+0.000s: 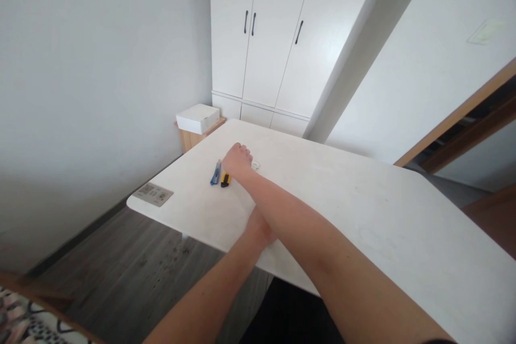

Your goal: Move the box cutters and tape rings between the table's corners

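My right hand [237,159] reaches across to the far left part of the white table [314,172]. Its fingers are curled closed, and whatever lies inside them is hidden. Just left of it is a blue utility knife [216,173]. A yellow and black utility knife [226,179] lies right beside the wrist, its upper end covered by the hand. Part of a white coiled cable [256,165] shows at the right side of that hand. Nearer the table's front edge, my left hand [260,227] rests beneath my right forearm, which hides its fingers.
A label with a printed code [152,194] is stuck on the table's left corner. Beyond that corner, a white box [198,118] stands on a wooden cabinet [189,140] by the wall. White wardrobe doors [278,37] rise behind the table. Patterned fabric [28,320] shows at lower left.
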{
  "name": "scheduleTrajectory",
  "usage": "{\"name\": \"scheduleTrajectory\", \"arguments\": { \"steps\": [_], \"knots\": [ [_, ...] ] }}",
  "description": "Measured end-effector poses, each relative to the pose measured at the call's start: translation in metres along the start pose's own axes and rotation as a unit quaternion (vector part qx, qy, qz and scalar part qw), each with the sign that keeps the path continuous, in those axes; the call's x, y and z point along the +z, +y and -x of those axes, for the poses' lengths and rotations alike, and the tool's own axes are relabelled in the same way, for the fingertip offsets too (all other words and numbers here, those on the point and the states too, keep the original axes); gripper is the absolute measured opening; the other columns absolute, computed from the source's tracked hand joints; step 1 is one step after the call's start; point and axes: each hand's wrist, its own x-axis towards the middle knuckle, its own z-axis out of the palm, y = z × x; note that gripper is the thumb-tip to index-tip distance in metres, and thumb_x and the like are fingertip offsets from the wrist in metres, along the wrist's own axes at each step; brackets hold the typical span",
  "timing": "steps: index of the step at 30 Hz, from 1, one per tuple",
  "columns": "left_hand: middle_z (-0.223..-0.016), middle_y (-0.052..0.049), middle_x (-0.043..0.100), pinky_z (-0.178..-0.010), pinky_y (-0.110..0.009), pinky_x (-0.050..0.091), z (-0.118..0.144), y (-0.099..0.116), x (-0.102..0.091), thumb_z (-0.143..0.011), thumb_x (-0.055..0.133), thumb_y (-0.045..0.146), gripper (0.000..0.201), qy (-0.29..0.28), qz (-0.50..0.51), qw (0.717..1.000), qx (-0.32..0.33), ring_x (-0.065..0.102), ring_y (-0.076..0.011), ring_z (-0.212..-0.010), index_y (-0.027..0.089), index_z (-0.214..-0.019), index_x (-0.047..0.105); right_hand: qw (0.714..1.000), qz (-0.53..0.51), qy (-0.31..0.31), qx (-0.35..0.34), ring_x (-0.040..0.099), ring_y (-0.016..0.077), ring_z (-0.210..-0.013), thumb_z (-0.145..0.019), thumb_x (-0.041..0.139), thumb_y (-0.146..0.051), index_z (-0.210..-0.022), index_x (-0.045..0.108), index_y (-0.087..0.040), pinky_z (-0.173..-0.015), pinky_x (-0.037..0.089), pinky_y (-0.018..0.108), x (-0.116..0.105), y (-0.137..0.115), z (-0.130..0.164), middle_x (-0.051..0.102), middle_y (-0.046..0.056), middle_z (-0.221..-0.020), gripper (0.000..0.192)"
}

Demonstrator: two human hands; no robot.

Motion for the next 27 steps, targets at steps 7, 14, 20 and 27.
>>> {"name": "scheduleTrajectory", "arguments": {
  "steps": [7, 14, 20, 27],
  "knots": [
    [-0.128, -0.013, 0.067, -0.108, -0.046, 0.045, -0.003, 0.01, -0.014, -0.093, 0.05, 0.021, 0.026, -0.058, -0.137, 0.988, 0.05, 0.06, -0.0262, -0.12, 0.019, -0.102, 0.075, 0.998, 0.045, -0.031, -0.038, 0.062, 0.0265, -0.114, -0.093, 0.05, -0.026, -0.121, 0.061, -0.013, -0.098, 0.046, 0.038, -0.075, 0.12, 0.005, 0.068, 0.016, -0.121, 0.032],
    [-0.126, -0.012, 0.068, -0.107, -0.042, 0.046, -0.003, 0.011, -0.014, -0.095, 0.048, 0.022, 0.03, -0.051, -0.177, 0.981, 0.066, 0.062, -0.0245, -0.118, 0.02, -0.106, 0.076, 1.0, 0.008, 0.001, -0.015, 0.067, 0.0239, -0.106, -0.094, 0.051, -0.041, -0.115, 0.068, -0.023, -0.093, 0.052, 0.037, -0.127, 0.308, 0.108, 0.072, 0.008, -0.118, 0.033],
    [-0.129, -0.012, 0.067, -0.11, -0.043, 0.046, -0.003, 0.007, -0.012, -0.096, 0.045, 0.026, 0.039, -0.054, -0.189, 0.978, 0.07, 0.061, -0.0249, -0.122, 0.017, -0.126, 0.068, 0.998, 0.056, 0.009, 0.003, 0.051, 0.0306, -0.134, -0.092, 0.043, -0.067, -0.138, 0.058, -0.024, -0.108, 0.046, 0.047, -0.154, 0.411, 0.206, 0.053, 0.011, -0.149, 0.065],
    [-0.137, -0.014, 0.062, -0.113, -0.045, 0.043, -0.006, -0.002, -0.011, -0.098, 0.04, 0.044, 0.049, -0.058, -0.231, 0.966, 0.098, 0.058, -0.0276, -0.127, 0.017, -0.127, 0.067, 0.986, 0.165, -0.017, -0.004, 0.026, 0.0338, -0.15, -0.093, 0.034, -0.074, -0.155, 0.039, -0.02, -0.121, 0.021, 0.056, -0.145, 0.43, 0.255, 0.03, 0.016, -0.162, 0.083]
  ]
}}
